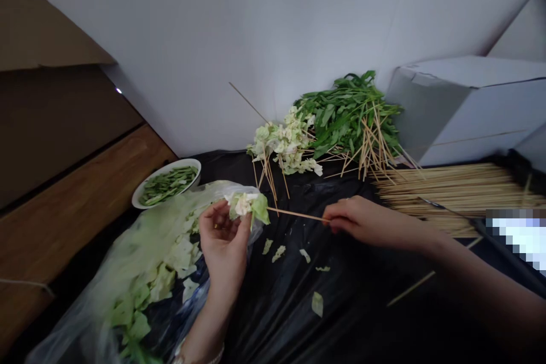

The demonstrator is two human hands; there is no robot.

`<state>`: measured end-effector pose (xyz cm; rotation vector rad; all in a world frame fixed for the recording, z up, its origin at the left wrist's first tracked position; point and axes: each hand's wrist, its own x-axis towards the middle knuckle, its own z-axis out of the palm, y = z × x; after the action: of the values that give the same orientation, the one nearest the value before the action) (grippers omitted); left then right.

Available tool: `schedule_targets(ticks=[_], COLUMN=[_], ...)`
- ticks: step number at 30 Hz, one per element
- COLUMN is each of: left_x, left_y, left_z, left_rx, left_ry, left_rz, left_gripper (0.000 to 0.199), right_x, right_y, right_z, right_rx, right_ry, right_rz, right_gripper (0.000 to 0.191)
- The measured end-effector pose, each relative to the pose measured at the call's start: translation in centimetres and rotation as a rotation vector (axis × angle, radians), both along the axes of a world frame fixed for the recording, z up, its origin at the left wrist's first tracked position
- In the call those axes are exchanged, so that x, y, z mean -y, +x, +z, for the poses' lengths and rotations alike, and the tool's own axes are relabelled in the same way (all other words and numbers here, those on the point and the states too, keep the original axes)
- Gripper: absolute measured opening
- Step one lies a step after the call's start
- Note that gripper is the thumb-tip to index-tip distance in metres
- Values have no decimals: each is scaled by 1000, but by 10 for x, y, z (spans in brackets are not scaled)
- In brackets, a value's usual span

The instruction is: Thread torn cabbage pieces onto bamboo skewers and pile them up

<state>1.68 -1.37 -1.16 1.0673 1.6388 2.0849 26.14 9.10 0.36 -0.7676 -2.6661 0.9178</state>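
Between the fingers and thumb of my left hand (224,233) is a bunch of pale green cabbage leaves (247,206). A thin wooden skewer (298,214) runs sideways out of the leaves. My right hand (352,219) pinches the skewer's other end, away from the cabbage. Below my left hand, a clear plastic bag (145,244) holds more loose cabbage pieces (181,256). Beyond my hands lies a pile of skewered cabbage (290,142), its sticks pointing toward me.
Skewered leafy greens (341,114) are heaped against the white wall (256,23). Many bare skewers (452,187) lie at right by a white box (478,102). A white bowl (197,179) of cut green vegetables stands at left. Cabbage scraps (317,303) dot the black plastic sheet (281,318).
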Motion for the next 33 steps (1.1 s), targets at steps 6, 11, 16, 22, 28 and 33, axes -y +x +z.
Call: schedule_targets(ticks=[6, 11, 16, 22, 28, 33], left_x=[-1, 2, 11, 25, 30, 29], left_y=[2, 11, 29, 47, 47, 45], left_z=[-3, -7, -16, -19, -14, -11], left_rx=[36, 78, -209, -682, -850, -864], left_ry=[17, -23, -242, -383, -520, -589], left_rz=[-121, -265, -518, -962, -1002, -1043], left_gripper=[66, 73, 38, 26, 29, 29], right_x=[-6, -18, -36, -63, -87, -85], right_y=[3, 7, 19, 36, 43, 12], right_z=[-13, -9, -9, -17, -18, 1], right_rx=[56, -104, -426, -656, -620, -597], right_ry=[114, -126, -415, -414, -347, -352], right_rz=[-51, -131, -242, -489, -609, -490], right_gripper=[22, 18, 22, 27, 20, 5])
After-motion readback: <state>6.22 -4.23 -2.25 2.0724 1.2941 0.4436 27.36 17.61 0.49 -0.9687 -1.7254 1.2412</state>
